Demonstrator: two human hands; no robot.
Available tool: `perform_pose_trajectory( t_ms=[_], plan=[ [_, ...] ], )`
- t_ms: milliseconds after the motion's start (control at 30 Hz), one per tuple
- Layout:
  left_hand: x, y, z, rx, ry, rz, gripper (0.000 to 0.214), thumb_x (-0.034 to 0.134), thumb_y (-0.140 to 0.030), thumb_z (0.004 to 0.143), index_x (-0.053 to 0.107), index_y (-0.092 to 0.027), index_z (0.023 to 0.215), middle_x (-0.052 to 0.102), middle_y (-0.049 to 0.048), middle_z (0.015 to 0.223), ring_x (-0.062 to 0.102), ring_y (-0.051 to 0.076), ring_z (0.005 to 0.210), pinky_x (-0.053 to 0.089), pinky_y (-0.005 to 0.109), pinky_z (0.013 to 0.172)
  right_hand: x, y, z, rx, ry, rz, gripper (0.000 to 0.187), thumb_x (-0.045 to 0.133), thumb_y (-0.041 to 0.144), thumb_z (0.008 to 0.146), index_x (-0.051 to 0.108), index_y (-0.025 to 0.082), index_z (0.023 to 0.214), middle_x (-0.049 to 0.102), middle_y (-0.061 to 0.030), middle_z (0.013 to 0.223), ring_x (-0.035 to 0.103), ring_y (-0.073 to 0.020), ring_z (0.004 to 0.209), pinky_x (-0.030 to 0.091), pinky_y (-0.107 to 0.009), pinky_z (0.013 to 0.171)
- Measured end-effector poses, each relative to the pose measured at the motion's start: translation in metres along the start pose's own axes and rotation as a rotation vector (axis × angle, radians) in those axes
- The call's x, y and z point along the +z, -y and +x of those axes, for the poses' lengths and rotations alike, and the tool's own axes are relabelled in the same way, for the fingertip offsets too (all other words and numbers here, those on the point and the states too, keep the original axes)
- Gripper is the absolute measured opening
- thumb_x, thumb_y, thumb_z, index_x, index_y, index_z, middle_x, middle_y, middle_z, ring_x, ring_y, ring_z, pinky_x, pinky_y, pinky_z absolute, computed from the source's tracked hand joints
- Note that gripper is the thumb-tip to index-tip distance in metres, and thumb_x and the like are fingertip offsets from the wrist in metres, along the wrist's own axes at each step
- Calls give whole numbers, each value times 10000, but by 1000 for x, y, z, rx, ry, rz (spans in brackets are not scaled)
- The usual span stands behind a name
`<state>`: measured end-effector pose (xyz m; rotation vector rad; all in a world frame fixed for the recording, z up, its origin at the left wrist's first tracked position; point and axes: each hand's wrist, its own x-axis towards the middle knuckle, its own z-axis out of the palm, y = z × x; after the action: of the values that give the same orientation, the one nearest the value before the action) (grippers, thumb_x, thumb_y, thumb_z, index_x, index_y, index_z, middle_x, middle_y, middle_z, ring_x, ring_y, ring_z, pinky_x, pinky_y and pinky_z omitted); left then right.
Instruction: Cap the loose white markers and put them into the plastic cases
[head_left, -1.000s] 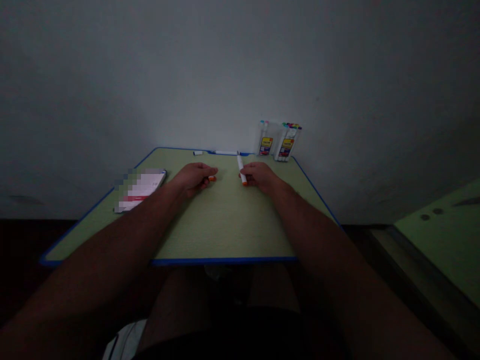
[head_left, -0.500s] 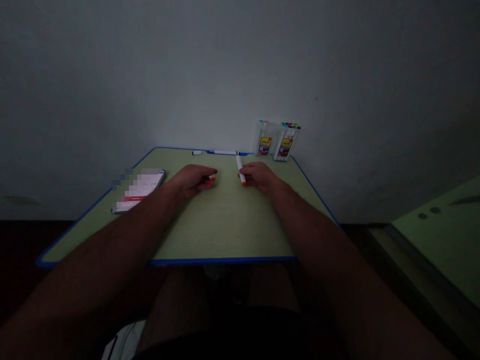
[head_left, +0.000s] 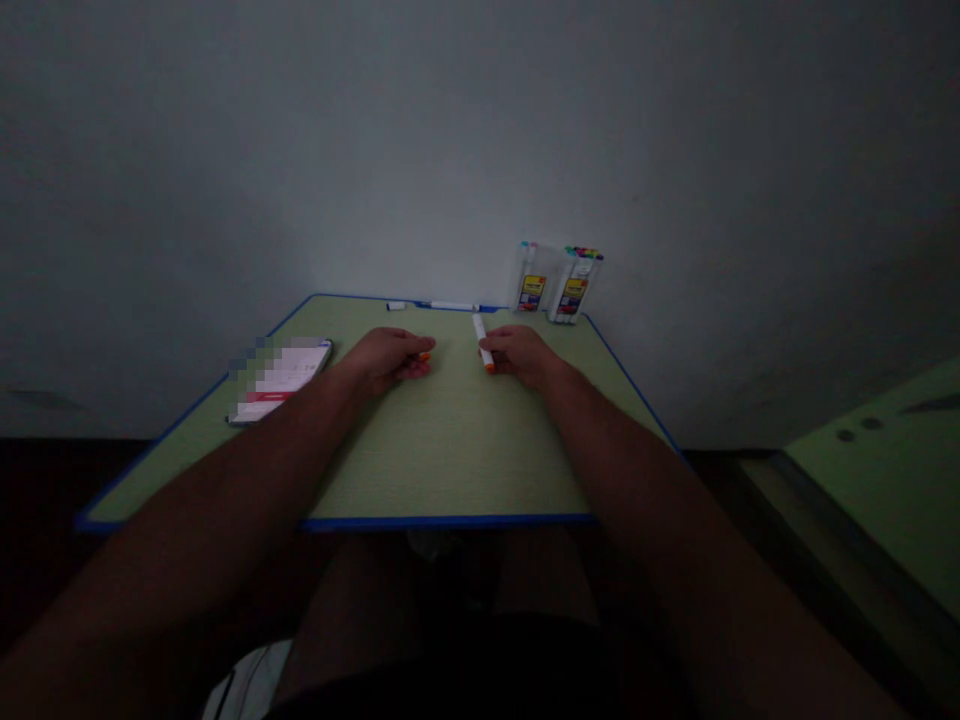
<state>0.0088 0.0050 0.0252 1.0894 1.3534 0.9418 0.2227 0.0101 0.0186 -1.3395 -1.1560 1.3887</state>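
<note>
My left hand [head_left: 391, 357] is closed, thumb and fingers pinching a small orange-ended marker cap [head_left: 424, 356], most of it hidden by the fingers. Across a gap, my right hand [head_left: 519, 352] grips a white marker [head_left: 481, 330] near its orange end. The marker slants over the table, its far end pointing away from me toward the wall. Both hands hover low above the green tabletop [head_left: 450, 450].
A white pen [head_left: 454, 306] and a short white cap [head_left: 395, 306] lie along the back edge. Two clear cases [head_left: 531, 290] of markers stand upright at the back right, the right case [head_left: 571, 290] fuller. A phone [head_left: 281, 385] with a lit screen rests at left.
Both hands keep their grips and hold nearly the same place. The whole view has shifted very slightly; nothing was let go or picked up.
</note>
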Motion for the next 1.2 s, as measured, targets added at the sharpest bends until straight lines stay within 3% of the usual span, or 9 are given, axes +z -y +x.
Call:
perform_pose_trajectory(
  t_ms=[433,767,1200],
  plan=[
    [-2,2,2,32,9,11,131,748,-105,788,650,-127,705,652,49,658,559,95,509,468,228,490,-2,-2,3,-5,31,-18,115,652,49,842,603,133,781,611,2,626,562,-101,529,519,-239,540],
    [-4,2,1,26,0,-21,107,720,-115,816,685,-98,716,616,29,583,531,84,463,409,209,437,-9,-2,4,-24,14,-27,83,658,85,827,659,117,750,645,-18,659,566,-105,547,484,-218,484],
    [-6,2,3,14,23,-58,79,710,-91,817,682,-83,744,646,43,603,580,96,482,486,201,468,-13,-4,6,-40,42,-33,97,654,81,803,664,114,712,646,-14,644,549,-97,514,472,-210,453]
  ],
)
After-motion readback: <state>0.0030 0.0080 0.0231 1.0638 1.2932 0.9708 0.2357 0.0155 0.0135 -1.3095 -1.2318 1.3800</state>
